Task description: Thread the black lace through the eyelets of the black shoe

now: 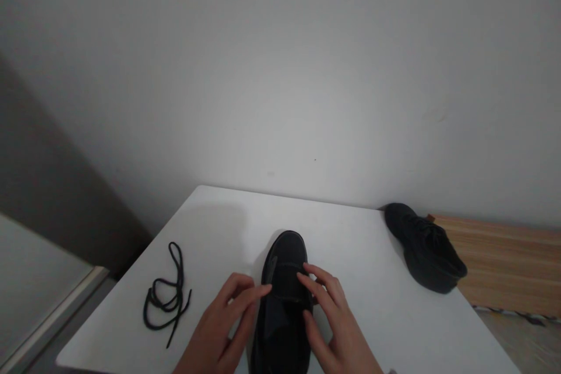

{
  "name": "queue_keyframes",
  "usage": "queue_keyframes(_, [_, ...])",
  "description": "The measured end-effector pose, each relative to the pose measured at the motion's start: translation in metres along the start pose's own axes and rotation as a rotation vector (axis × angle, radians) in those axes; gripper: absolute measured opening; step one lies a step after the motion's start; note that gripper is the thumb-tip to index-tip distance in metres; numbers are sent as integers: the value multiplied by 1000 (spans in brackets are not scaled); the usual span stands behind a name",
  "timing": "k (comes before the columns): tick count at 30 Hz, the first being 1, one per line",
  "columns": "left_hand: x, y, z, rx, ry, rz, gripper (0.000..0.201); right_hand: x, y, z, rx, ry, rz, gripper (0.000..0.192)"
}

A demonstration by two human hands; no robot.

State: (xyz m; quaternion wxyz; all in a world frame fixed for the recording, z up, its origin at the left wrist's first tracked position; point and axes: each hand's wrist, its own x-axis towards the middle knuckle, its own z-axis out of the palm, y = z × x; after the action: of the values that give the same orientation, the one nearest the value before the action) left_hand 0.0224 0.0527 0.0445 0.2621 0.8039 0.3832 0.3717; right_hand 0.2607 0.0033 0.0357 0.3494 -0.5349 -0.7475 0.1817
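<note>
Left hand [223,321] and right hand [336,320] are touching the near shoe [286,311], fingers loose, gripping nothing, so lopsided pressure is risking it skidding on the white table [363,272].

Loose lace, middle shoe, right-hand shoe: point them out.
Loose lace [180,280]: head view, strand below top loop.
Middle shoe [284,281]: head view, on its upper.
Right-hand shoe [418,249]: head view, on its near side.

Left hand [220,314] curls inward; right hand [335,308] arches loosely.
</note>
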Motion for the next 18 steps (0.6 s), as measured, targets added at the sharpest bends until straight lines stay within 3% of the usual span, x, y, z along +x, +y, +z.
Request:
queue_keyframes(5, [-16,-43,-63,314,181,-148,22,-6,7,-4,-11,-13,-14,57])
queue_keyframes(9, [-40,-85,-102,457,95,-225,39,-6,6,-6,-16,8,-13,54])
queue_keyframes(12, [-56,-98,-105,493,32,-241,44,-4,4,-6,-16,28,-8,51])
queue_keyframes(18, [-72,-106,-89,581,-95,-273,34,-3,2,-7,-27,32,-6,49])
